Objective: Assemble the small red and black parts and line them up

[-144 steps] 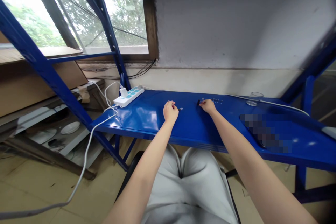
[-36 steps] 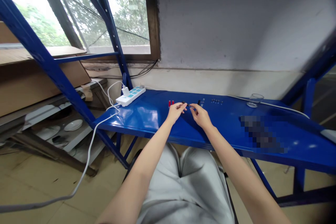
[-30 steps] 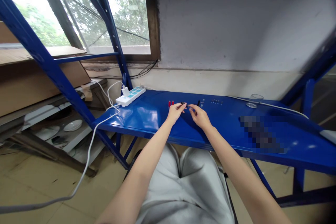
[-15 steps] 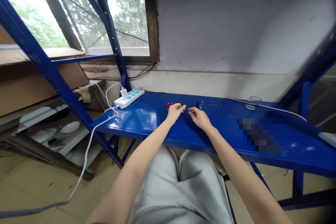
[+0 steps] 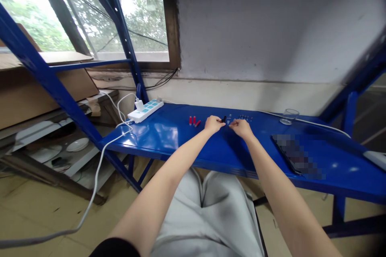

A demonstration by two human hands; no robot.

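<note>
Both hands rest far out on the blue metal table (image 5: 169,136). My left hand (image 5: 212,123) is closed in a pinch on a small black piece (image 5: 224,119) at its fingertips. My right hand (image 5: 241,127) is also closed, fingertips down on the table just right of that piece; what it holds is too small to make out. Three small red pieces (image 5: 193,121) lie left of my left hand. A row of tiny dark pieces (image 5: 245,117) lies just beyond my right hand.
A white power strip (image 5: 146,110) with a white cable (image 5: 96,176) sits at the table's left end. A small glass (image 5: 288,116) stands at the back right. A dark flat device (image 5: 297,153) lies on the right. Blue rack posts (image 5: 48,80) stand left.
Both hands have moved forward and to the right and dropped to the table near the row of tiny pieces. A third red piece now lies beside the two red ones.
</note>
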